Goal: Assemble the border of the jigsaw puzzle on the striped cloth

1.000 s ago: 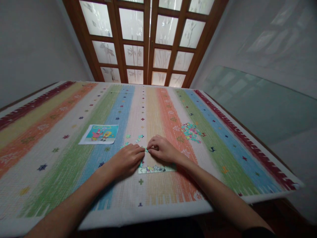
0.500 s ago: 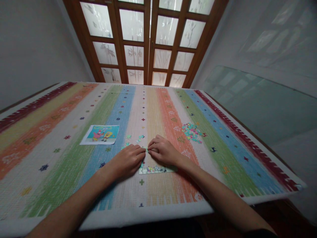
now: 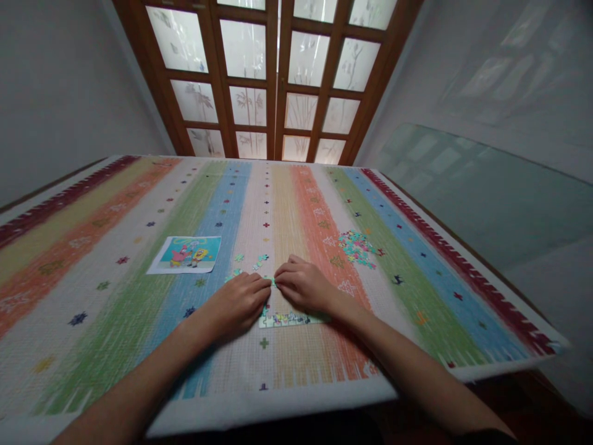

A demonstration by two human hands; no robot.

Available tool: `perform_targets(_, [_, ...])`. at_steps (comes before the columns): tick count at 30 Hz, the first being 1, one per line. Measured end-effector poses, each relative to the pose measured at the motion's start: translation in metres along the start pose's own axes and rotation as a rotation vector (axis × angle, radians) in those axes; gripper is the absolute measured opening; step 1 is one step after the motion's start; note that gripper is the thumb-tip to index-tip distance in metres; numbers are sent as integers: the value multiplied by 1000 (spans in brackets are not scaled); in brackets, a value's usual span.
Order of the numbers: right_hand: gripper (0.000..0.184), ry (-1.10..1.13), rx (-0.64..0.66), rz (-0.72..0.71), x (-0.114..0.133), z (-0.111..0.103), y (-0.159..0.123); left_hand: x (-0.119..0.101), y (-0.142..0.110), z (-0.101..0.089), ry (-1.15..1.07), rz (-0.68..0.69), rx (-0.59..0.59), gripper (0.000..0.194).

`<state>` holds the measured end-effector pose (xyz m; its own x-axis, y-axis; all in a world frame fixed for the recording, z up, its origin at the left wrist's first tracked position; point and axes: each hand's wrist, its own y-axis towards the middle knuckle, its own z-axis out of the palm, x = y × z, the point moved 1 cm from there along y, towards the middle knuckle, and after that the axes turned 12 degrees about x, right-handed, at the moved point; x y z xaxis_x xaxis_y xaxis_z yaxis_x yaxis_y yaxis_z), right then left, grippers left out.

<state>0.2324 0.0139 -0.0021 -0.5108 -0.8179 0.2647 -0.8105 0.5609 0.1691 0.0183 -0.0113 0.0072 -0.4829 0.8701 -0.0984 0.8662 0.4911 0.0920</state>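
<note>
A small green jigsaw puzzle piece shows between the fingertips of my two hands, which nearly meet. My left hand is closed, its thumb and fingers pinched at the piece's left side. From the right, my right hand pinches at the same spot with curled fingers. Just below them lies a joined row of jigsaw pieces, partly covered by my hands. Several loose green pieces rest on the cloth beyond my left hand.
A heap of loose jigsaw pieces lies to the right. On the left is a printed picture of a pink and a yellow cartoon figure. The striped tablecloth covers the table, with a wooden glazed door behind.
The view has shifted slightly. Both hands stay together at the same place, with the right fingers curled a little closer; pieces and picture lie as before.
</note>
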Motion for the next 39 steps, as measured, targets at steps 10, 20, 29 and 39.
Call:
perform_targets(10, [18,-114,63,-34,5,-2,-4,6,0,-5,-8,-19,-13,26])
perform_targets(20, [24,44,16,-1,5,-3,-8,62,-24,-11,92,-536,-109,26])
perform_targets(29, [21,171,25,28,0,-3,-8,75,-28,-11,36,-515,-120,32])
perform_targets(39, [19,225,6,101,-3,-3,-11,72,-16,2,9,-591,-134,34])
